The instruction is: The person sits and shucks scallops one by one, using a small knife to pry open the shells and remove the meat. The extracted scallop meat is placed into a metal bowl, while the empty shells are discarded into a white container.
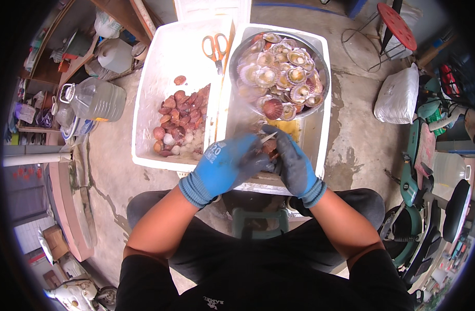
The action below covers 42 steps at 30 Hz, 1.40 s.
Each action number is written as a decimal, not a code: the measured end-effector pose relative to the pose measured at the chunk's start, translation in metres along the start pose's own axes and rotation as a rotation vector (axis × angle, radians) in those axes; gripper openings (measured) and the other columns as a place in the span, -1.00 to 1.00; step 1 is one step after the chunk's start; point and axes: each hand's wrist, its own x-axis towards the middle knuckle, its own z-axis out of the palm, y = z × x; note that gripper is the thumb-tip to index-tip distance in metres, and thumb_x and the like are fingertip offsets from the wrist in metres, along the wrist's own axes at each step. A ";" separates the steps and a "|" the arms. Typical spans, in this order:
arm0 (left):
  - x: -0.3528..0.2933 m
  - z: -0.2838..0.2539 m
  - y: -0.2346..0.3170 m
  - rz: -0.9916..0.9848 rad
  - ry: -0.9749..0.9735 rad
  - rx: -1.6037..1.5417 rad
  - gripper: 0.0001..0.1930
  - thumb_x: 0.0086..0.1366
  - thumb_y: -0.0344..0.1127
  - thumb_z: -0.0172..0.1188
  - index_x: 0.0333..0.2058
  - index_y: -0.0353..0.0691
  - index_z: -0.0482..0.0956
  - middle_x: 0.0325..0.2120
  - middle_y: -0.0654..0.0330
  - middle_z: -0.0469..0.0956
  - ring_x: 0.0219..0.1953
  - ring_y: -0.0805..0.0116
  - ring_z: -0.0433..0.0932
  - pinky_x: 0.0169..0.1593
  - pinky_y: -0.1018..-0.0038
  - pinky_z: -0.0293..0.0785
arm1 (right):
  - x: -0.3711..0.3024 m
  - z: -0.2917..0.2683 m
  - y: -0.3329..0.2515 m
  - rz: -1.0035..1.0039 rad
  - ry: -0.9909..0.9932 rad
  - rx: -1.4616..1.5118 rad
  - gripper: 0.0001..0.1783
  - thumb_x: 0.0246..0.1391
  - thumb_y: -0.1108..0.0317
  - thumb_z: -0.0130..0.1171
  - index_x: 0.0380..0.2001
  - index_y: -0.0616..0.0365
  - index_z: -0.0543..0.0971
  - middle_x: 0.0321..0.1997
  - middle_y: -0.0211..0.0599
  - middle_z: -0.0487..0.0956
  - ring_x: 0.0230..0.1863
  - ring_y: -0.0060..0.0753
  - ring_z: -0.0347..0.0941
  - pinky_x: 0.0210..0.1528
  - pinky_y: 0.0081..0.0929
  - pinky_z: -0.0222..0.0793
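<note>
Both my hands wear blue gloves with dark grey palms and meet over the near end of the right foam box. My right hand (292,163) is closed around a brownish scallop (269,147). Beside it my left hand (228,158) is curled, its fingers smeared by motion. A pale, pointed sliver (269,137) sticks up between the hands; whether it is a blade or shell edge I cannot tell. Just beyond, a metal basin (326,78) is heaped with opened scallops (297,75). Closed reddish scallops (183,116) lie in the left foam box (159,67).
Orange-handled scissors (215,51) lie in the left box near the dividing wall. Yellowish liquid (291,129) shows in the right box (320,140). A large water jug (97,98) stands at left. A red stool (397,26) and a green scooter (411,166) are at right.
</note>
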 end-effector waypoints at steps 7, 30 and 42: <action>0.011 -0.016 -0.024 -0.054 0.236 -0.108 -0.89 0.44 -0.39 0.24 -0.16 -0.30 0.62 -0.44 0.09 0.59 -0.43 0.30 0.54 -0.28 0.37 0.50 | -0.008 0.015 -0.019 0.095 -0.173 0.545 -0.23 0.30 0.47 -0.03 0.55 0.11 0.09 0.42 -0.26 0.37 0.33 -0.29 0.43 0.39 -0.13 0.40; -0.018 0.054 -0.030 0.016 0.068 0.308 -0.87 0.37 -0.41 0.17 -0.29 -0.38 0.48 -0.63 -0.12 0.51 -0.55 -0.23 0.55 -0.45 0.00 0.49 | 0.013 -0.002 0.036 0.158 0.325 0.516 -0.65 0.45 0.40 0.07 0.21 0.24 0.58 0.04 -0.30 0.68 0.01 -0.46 0.63 0.09 -0.47 0.58; -0.004 -0.024 0.001 -0.145 -0.243 0.160 -0.79 0.37 -0.24 0.31 -0.22 -0.27 0.63 -0.48 -0.06 0.60 -0.44 0.10 0.65 -0.34 0.25 0.54 | 0.011 -0.007 0.010 0.178 0.317 0.437 -0.63 0.44 0.42 0.08 0.22 0.30 0.55 0.10 -0.29 0.66 0.10 -0.49 0.58 0.22 -0.48 0.50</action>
